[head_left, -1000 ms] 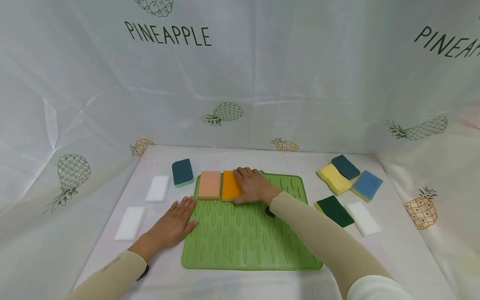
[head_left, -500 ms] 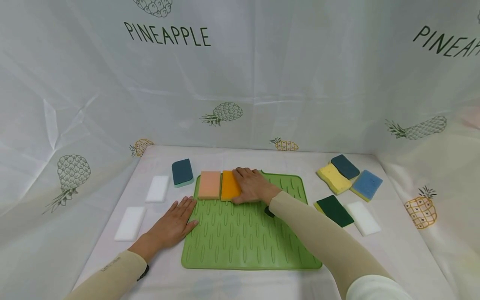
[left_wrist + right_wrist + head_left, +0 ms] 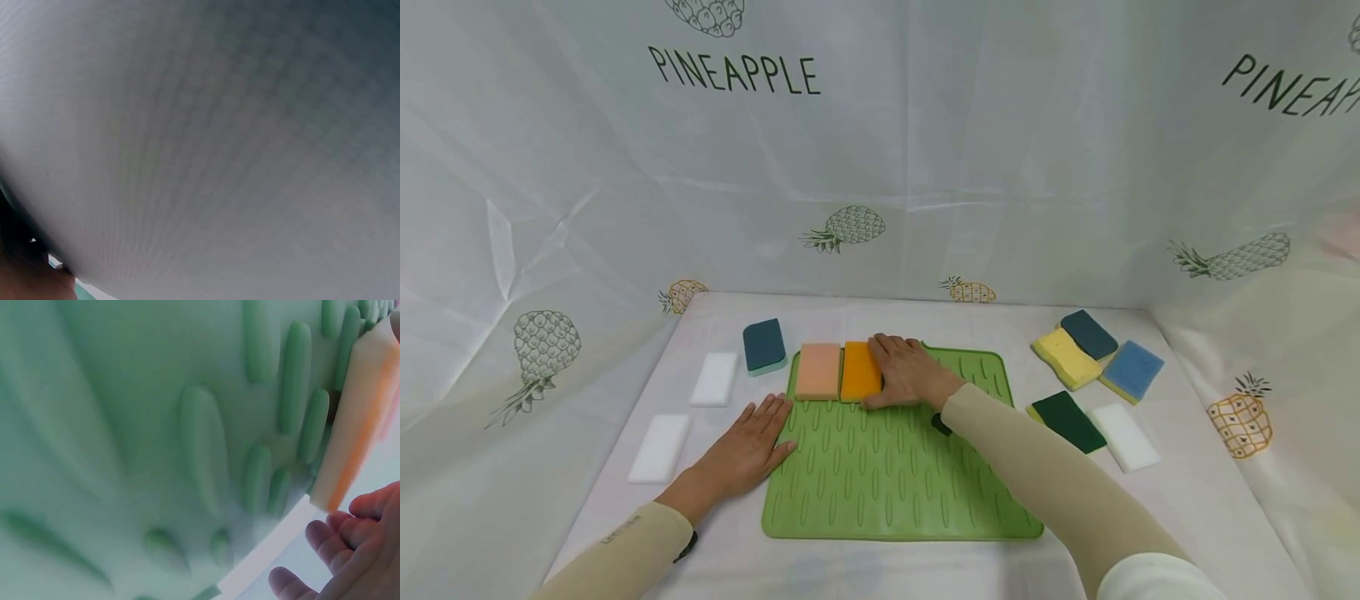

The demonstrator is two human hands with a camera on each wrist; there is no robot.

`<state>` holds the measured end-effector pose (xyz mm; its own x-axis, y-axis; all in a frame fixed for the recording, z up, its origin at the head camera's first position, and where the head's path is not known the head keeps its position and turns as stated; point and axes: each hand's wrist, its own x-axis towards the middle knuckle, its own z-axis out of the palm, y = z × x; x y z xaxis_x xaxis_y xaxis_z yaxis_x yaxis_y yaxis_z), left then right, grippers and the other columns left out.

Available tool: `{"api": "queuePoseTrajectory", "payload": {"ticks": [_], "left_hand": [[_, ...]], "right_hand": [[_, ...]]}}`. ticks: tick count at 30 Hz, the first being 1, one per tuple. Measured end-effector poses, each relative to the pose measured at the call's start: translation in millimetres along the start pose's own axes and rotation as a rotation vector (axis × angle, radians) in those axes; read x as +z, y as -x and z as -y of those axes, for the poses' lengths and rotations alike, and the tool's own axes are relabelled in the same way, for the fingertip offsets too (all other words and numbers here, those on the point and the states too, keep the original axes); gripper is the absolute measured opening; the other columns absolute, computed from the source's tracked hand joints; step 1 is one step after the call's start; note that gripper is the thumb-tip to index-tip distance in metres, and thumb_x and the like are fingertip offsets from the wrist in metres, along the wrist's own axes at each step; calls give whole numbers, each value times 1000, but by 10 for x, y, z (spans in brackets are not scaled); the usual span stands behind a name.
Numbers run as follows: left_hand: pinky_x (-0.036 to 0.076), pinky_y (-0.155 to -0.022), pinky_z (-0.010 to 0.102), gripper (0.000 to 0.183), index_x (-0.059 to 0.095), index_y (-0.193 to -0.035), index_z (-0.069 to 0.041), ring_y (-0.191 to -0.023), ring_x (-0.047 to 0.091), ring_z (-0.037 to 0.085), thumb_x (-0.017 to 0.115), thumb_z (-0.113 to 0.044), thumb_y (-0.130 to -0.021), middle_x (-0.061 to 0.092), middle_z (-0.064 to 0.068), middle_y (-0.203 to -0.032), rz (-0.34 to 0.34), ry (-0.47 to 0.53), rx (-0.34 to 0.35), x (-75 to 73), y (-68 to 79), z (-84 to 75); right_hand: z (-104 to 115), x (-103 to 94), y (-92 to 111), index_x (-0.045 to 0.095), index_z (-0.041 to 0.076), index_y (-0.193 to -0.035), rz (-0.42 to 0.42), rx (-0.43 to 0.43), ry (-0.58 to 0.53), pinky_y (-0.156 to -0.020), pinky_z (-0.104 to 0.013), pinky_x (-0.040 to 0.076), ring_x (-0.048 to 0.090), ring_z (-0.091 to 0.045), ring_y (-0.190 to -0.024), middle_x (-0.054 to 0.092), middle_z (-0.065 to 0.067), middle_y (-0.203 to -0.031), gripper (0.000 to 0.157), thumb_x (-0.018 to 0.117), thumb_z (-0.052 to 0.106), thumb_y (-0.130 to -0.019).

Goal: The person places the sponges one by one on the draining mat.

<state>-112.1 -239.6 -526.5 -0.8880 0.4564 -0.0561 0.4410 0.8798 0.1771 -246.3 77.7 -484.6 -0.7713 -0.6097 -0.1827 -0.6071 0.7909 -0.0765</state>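
Observation:
My left hand [image 3: 747, 446] lies flat with fingers spread at the left edge of a green ridged mat [image 3: 887, 467]; the left wrist view shows mostly blurred pale surface. On the mat's far left part a pink sponge [image 3: 818, 372] and an orange sponge [image 3: 859, 372] lie side by side, a narrow gap between them. My right hand [image 3: 910, 373] is at the orange sponge's right side, fingers loosely extended. In the right wrist view the fingertips [image 3: 322, 534] are by one end of the orange sponge [image 3: 359, 425]; whether they touch it I cannot tell.
Left of the mat are two white sponges [image 3: 715, 379] and a dark blue-green sponge [image 3: 764, 343]. To the right lie a yellow sponge [image 3: 1066, 358], a dark blue one [image 3: 1090, 333], a blue one [image 3: 1132, 370], a dark green one [image 3: 1069, 422] and a white one [image 3: 1124, 437].
The right hand's fingers have shifted slightly right at the orange sponge, baring a little more of its right edge. The left hand and the other sponges have stayed put.

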Motion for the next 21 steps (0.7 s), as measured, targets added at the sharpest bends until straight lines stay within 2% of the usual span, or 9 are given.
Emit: {"api": "queuePoseTrajectory", "payload": {"ticks": [6, 10, 16, 21], "left_hand": [[28, -128, 60, 73, 31, -164, 4, -159, 28, 41, 51, -43, -111, 32, 23, -170, -9, -5, 5, 10, 7, 6], [28, -127, 61, 73, 31, -163, 4, -159, 29, 42, 51, -43, -111, 33, 23, -169, -16, -8, 9, 13, 11, 10], [26, -128, 61, 73, 30, -164, 4, -159, 27, 41, 50, -43, -112, 32, 23, -170, -12, -1, 13, 7, 18, 5], [25, -129, 60, 74, 29, -164, 4, -160, 26, 40, 50, -43, -112, 31, 22, -171, -8, -15, 13, 23, 16, 22]], "right_hand": [[-100, -89, 115, 23, 7, -168, -39, -30, 21, -125, -56, 35, 34, -33, -157, 29, -14, -173, 114, 55, 84, -90], [-220, -136, 239, 26, 5, -167, -78, -55, 38, -125, -56, 35, 35, -35, -157, 31, -16, -172, 106, 58, 76, -95], [-472, -147, 477, 40, 2, -161, -198, -87, 97, -119, -56, 42, 45, -36, -149, 45, -17, -163, 86, 65, 58, -101], [-762, -157, 706, 51, 1, -152, -313, -101, 159, -115, -55, 46, 51, -36, -141, 54, -16, -153, 72, 71, 48, -100]]}}
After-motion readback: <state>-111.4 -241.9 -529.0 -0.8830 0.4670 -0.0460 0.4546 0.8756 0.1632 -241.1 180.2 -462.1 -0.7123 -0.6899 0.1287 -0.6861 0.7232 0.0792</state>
